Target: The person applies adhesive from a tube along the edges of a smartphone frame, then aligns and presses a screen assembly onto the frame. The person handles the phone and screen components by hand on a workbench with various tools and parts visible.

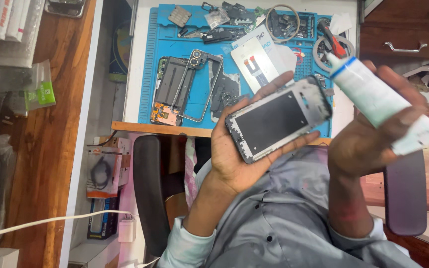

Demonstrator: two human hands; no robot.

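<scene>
Two raised hands [234,149] [368,134], palms up.

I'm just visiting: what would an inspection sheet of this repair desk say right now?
Surface: blue work mat on a white desk.
Job's things: phone frame with a dark panel; white tube with a blue collar.
Clutter: opened phone body, metal frame with camera rings, small parts and tools along the mat's far edge.
Grips: left hand cradles the phone frame; right hand grips the tube.
Cables: white cable running to a plug at lower left.
Surroundings: wooden drawers at right, packaged goods on shelves at left, chair armrests.
</scene>
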